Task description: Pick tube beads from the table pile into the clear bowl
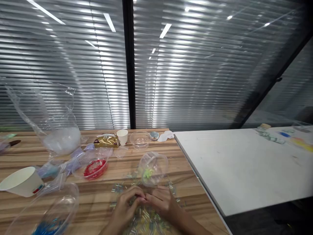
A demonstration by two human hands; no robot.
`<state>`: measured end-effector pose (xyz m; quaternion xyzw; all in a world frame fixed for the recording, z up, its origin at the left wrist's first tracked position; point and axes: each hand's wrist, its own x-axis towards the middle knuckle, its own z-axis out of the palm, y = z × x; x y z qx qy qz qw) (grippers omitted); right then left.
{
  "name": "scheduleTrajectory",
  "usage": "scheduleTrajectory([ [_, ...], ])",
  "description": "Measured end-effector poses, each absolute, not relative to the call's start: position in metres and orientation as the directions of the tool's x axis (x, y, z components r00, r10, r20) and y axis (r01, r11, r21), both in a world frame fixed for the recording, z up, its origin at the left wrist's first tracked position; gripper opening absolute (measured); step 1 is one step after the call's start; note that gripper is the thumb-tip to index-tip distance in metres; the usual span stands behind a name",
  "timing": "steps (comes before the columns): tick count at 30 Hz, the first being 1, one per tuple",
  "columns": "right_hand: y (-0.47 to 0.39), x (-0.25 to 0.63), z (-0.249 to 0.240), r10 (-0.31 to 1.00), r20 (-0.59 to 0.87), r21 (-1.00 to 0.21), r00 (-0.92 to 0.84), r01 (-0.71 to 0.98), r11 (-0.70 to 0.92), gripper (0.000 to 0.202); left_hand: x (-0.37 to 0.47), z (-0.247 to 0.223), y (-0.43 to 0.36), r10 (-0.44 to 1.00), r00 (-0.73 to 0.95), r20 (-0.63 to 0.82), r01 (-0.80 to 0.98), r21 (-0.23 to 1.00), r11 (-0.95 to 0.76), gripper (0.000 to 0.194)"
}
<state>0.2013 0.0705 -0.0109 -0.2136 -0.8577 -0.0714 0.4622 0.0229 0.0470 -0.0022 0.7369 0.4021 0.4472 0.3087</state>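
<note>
My left hand (126,205) and my right hand (164,201) meet fingertip to fingertip low in the middle of the view, both with fingers pinched together. Whatever they hold between them is too small to make out. Beneath and around them, many small shiny tube-like pieces (146,217) lie scattered on the wooden table (95,202). Just beyond my fingers stands a clear round container (160,163) with a small yellow-green heap (148,173) in it.
Left are a clear bowl with red pieces (95,168), a clear bowl with blue pieces (50,226), a white paper bowl (23,182) and a plastic bag (62,140). Farther back are a gold packet (107,140), a paper cup (122,136) and an empty clear bowl (140,140). A white table (244,166) adjoins right.
</note>
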Motion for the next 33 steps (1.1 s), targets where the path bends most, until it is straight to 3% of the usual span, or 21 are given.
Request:
scheduleTrajectory([
  [8, 0.072, 0.201, -0.020, 0.414, 0.781, -0.259, -0.467, 0.362, 0.896, 0.028, 0.027, -0.005, 0.042, 0.885, 0.249, 0.393, 0.339, 0.821, -0.460, 0.017],
  [22, 0.073, 0.200, -0.022, 0.352, 0.840, -0.229, -0.414, 0.317, 0.920, 0.023, 0.024, -0.005, 0.051, 0.910, 0.238, 0.340, 0.279, 0.873, -0.400, 0.017],
  [26, 0.072, 0.201, -0.020, 0.500, 0.767, -0.432, -0.403, 0.253, 0.866, 0.031, 0.023, -0.002, 0.054, 0.923, 0.250, 0.291, 0.241, 0.905, -0.350, 0.022],
  [33, 0.070, 0.200, -0.012, 0.750, 0.533, -0.778, -0.391, 0.122, 0.616, 0.032, 0.026, 0.001, 0.057, 0.940, 0.281, 0.195, 0.139, 0.961, -0.241, 0.040],
])
